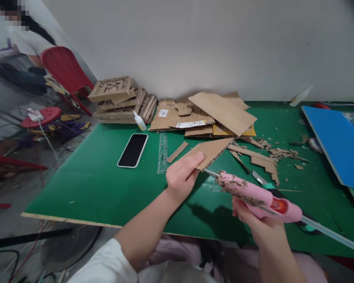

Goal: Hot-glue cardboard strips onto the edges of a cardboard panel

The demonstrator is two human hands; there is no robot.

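My left hand (184, 175) grips a flat piece of cardboard (214, 150), holding it tilted above the table with its corrugated edge facing right. In my right hand (250, 216) is a pink hot glue gun (253, 192), its body smeared with brown residue. A clear glue stick (333, 234) juts from its back end. The metal nozzle (211, 173) is at the near corner of the cardboard edge; whether it touches cannot be made out. Just beyond the gun lies a utility knife (259, 178), and beside my left hand is a narrow cardboard strip (177, 152).
A phone (133, 150), a clear ruler (162, 153) and a small white bottle (139, 121) lie on the green table (85, 184). Stacked cardboard frames (115, 100) and cardboard sheets (224, 112) line the wall. Scraps (262, 159) and a blue board (336, 145) are at right. A person sits far left.
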